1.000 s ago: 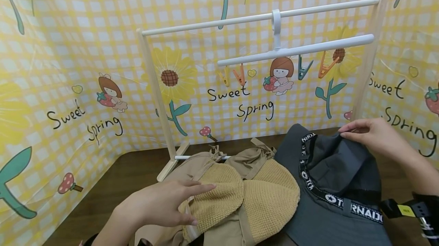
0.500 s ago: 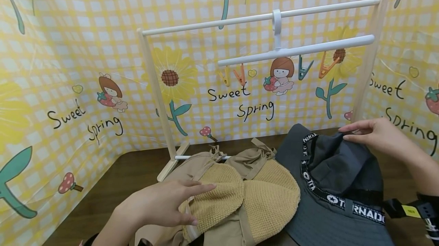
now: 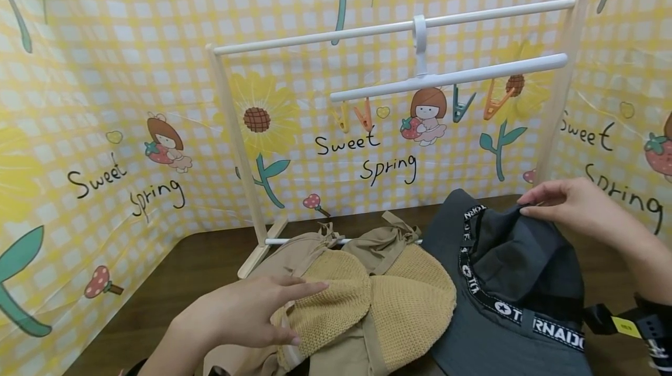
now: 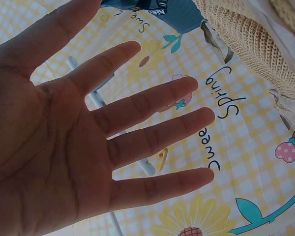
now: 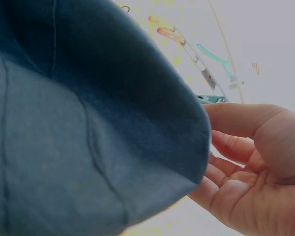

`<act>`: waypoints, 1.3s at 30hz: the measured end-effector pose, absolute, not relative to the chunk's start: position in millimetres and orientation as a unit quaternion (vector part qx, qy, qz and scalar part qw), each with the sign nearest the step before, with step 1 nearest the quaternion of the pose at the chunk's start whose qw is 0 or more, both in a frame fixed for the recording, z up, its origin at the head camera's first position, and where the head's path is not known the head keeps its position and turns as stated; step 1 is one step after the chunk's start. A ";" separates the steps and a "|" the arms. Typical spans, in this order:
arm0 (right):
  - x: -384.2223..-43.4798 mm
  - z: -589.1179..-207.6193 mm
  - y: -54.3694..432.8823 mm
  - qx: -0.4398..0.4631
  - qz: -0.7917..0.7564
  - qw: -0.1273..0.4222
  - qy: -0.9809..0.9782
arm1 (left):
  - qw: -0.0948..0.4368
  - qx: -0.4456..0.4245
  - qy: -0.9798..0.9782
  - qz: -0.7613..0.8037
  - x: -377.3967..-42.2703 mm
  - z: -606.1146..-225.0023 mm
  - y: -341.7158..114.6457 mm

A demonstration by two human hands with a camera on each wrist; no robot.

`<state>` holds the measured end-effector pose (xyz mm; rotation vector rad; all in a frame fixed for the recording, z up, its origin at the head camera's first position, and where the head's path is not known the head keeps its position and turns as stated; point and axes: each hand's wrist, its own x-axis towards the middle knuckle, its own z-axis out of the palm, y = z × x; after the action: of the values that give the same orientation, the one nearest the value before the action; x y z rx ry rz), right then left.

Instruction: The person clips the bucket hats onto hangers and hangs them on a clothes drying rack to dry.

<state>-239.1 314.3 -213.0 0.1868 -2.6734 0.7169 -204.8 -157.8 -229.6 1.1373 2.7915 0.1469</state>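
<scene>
A dark grey bucket hat (image 3: 541, 259) lies at the right in the head view, its inside and black-and-white lettered band showing. My right hand (image 3: 588, 213) pinches the edge of its crown between thumb and fingers. That grip also shows in the right wrist view, where the hat's cloth (image 5: 113, 123) fills the left side. Left of the hat lies a khaki cloth piece with yellow knitted panels (image 3: 404, 306) and knotted ties. My left hand (image 3: 236, 312) is over its left part, and in the left wrist view the palm (image 4: 64, 137) is bare with fingers spread straight.
Behind the clothes stands a wooden rack (image 3: 231, 131) with a white top rail (image 3: 315, 38). From it hangs a white hanger (image 3: 462, 78) with several clips, including a green clip (image 3: 462, 108) and orange ones. A checked cloth backdrop (image 3: 105, 14) surrounds the brown table (image 3: 173, 283).
The head view has shifted slightly, so the scene sits a little further left. Both hands keep their places, the right still pinching the bucket hat.
</scene>
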 end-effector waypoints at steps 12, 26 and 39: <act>-240.2 -206.0 307.4 0.064 0.245 0.181 -0.950 | 0.050 0.369 0.926 0.062 -202.5 -226.3 -162.6; -257.6 -174.4 307.0 0.105 0.201 0.061 -0.972 | 0.031 0.355 0.931 0.078 -199.3 -215.6 -170.2; -269.1 -154.9 292.6 0.106 0.206 0.041 -0.972 | 0.012 0.367 0.928 0.071 -195.4 -216.5 -168.3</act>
<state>-269.1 292.6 -154.9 0.3250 -2.9756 0.6306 -195.4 -168.3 -216.5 1.1428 2.8924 0.2205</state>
